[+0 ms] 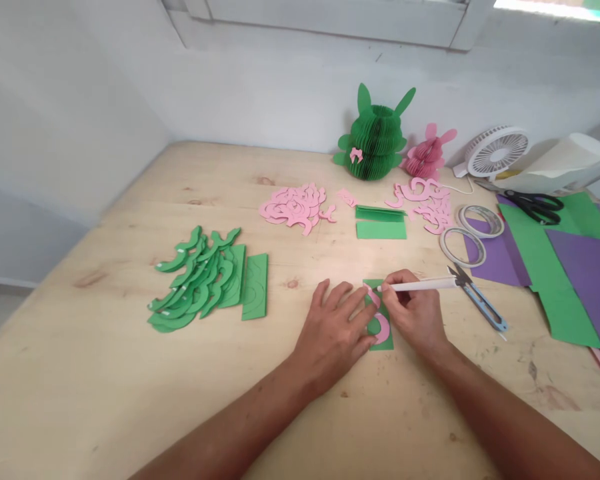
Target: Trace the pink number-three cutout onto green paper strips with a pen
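My left hand (330, 337) lies flat with its fingers spread, pressing a curved pink paper cutout (383, 331) onto a small green paper rectangle (380, 346). My fingers hide part of both. My right hand (420, 320) grips a slim white pen (423, 285), its tip at the upper end of the pink cutout. To the left sits a heap of curved green paper pieces (195, 287). Beside that heap is a green paper rectangle (255, 287) with a curved outline drawn on it.
Pink cutouts (293, 205) lie beyond my hands. Behind stand a green paper rabbit (375, 143), a pink one (427, 157) and a small fan (497, 153). Tape rolls (463, 247), blue thread snips (485, 305), black-handled scissors (537, 205) and green sheets (535, 260) occupy the right.
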Available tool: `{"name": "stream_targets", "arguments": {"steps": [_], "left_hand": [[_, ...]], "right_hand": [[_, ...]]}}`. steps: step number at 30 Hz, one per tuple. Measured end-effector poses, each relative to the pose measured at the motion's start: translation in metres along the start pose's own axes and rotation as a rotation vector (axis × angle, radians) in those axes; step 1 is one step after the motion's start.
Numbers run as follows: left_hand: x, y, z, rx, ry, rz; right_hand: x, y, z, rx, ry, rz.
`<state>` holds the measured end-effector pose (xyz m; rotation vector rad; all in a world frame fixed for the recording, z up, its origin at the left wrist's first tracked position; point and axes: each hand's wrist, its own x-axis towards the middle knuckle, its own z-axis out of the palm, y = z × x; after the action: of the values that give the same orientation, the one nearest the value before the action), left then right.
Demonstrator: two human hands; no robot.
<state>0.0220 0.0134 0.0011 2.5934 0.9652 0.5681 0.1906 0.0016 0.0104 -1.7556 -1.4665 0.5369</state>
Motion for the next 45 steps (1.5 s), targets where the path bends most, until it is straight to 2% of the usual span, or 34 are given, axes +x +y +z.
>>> {"name": "stream_targets", "arguments": {"steps": [40, 45], "left_hand": [[-0.0009, -0.0008, 0.0023, 0.003, 0.003, 0.000], [-0.0007, -0.0011, 0.0019, -0.005, -0.010, 0.000]], "right_hand": [[-0.0024, 0.0021, -0.0008, -0.004, 0.002, 0.010], [-0.0005, 0.0022, -0.0025, 0.045, 0.018, 0.065]]}}
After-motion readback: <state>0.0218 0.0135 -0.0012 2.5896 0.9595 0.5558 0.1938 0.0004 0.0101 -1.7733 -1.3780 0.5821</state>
